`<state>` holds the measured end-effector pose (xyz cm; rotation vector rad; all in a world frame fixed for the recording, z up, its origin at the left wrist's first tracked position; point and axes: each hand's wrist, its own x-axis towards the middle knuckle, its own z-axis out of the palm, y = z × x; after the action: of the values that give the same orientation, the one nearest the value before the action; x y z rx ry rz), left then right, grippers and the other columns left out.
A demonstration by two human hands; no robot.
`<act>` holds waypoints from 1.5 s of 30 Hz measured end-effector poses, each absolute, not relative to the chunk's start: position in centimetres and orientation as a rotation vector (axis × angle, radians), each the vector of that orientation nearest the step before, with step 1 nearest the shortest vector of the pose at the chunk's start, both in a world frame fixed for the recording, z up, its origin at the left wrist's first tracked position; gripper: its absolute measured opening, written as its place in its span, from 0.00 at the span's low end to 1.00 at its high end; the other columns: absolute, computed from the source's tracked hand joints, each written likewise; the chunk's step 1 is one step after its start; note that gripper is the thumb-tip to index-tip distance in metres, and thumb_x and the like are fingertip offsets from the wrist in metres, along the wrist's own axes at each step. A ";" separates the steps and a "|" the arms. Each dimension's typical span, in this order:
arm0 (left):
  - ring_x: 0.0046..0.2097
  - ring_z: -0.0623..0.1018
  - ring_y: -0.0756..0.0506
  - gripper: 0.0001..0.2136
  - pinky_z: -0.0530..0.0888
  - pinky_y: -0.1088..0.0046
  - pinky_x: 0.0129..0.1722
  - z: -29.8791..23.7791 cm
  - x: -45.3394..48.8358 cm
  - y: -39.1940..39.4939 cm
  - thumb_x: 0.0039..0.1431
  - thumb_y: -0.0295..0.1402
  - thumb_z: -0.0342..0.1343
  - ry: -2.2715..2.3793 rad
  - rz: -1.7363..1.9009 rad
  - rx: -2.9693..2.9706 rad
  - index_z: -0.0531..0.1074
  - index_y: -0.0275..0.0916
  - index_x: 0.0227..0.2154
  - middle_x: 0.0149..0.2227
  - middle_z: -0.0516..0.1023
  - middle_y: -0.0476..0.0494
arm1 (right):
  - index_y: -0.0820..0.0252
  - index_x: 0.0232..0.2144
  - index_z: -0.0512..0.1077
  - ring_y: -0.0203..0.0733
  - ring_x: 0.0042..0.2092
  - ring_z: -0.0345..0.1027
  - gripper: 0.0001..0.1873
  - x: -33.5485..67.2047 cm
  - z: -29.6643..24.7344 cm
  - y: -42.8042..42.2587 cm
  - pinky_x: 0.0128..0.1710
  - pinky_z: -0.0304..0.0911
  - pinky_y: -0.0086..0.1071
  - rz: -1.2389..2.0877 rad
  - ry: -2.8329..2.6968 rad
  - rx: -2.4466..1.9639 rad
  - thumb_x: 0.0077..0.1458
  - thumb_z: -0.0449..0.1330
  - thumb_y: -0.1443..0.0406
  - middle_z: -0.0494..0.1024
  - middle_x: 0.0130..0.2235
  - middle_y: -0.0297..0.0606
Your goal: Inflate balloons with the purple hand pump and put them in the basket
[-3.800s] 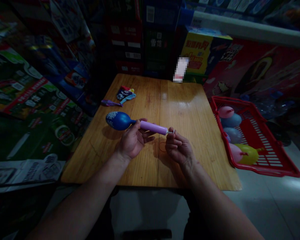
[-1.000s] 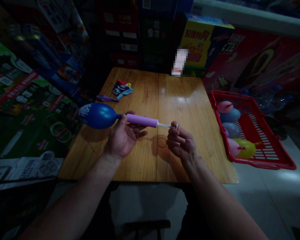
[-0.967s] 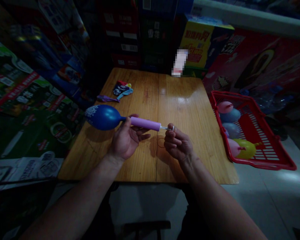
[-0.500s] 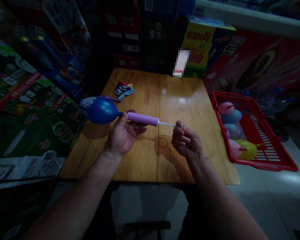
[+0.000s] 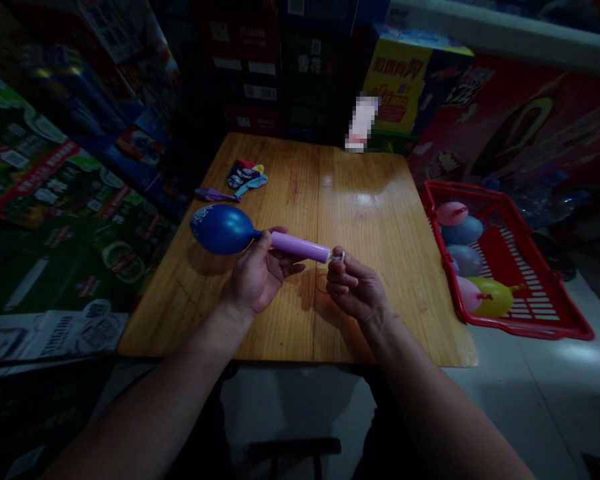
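My left hand (image 5: 257, 277) grips the front end of a purple hand pump (image 5: 300, 247), at the neck of a blue balloon (image 5: 223, 229) fitted on its nozzle. The balloon is partly blown up, has white print at its far end and points left over the wooden table (image 5: 370, 220). The fingers of my right hand (image 5: 353, 287) are closed on the pump's handle (image 5: 337, 256), which is pushed in close to the barrel. Both hands hover just above the table.
Several flat balloons (image 5: 245, 177) lie at the table's far left. A red basket (image 5: 540, 300) on the floor at the right holds several inflated balloons (image 5: 485, 297). Stacked boxes crowd the left side and the back. A dark stool sits below the table's near edge.
My right hand pushed the pump handle in, after having it pulled out half a second ago. The balloon is bigger than 3.8 s ago and has shifted slightly right.
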<state>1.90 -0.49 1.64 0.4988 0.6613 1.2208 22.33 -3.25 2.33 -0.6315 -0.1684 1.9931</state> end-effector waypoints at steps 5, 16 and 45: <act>0.40 0.86 0.41 0.15 0.82 0.68 0.36 2.2 0.3 0.4 0.71 0.47 0.56 0.732 1.287 0.481 0.76 0.41 0.49 0.38 0.84 0.42 | 0.60 0.39 0.74 0.23 0.18 0.49 0.10 24.2 3.2 -3.2 0.20 0.57 0.17 1.952 -0.228 -0.570 0.69 0.53 0.72 0.74 0.26 0.26; 0.45 0.86 0.39 0.15 0.84 0.62 0.40 1.6 1.6 -0.8 0.69 0.45 0.60 0.642 1.169 0.512 0.73 0.43 0.51 0.47 0.84 0.40 | 0.58 0.40 0.73 0.24 0.21 0.55 0.02 21.6 1.3 -3.4 0.24 0.62 0.19 1.996 -0.210 -0.582 0.68 0.60 0.69 0.78 0.30 0.27; 0.43 0.87 0.38 0.15 0.83 0.64 0.38 1.6 1.9 -0.6 0.70 0.45 0.59 0.644 1.159 0.450 0.74 0.41 0.50 0.43 0.85 0.40 | 0.58 0.38 0.74 0.25 0.19 0.47 0.07 23.0 2.7 -3.2 0.21 0.57 0.19 1.945 -0.263 -0.652 0.68 0.56 0.69 0.74 0.26 0.26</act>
<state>1.90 -0.61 1.55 0.4495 0.6443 1.1595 23.04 -3.15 2.67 -0.6525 -0.2630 1.9453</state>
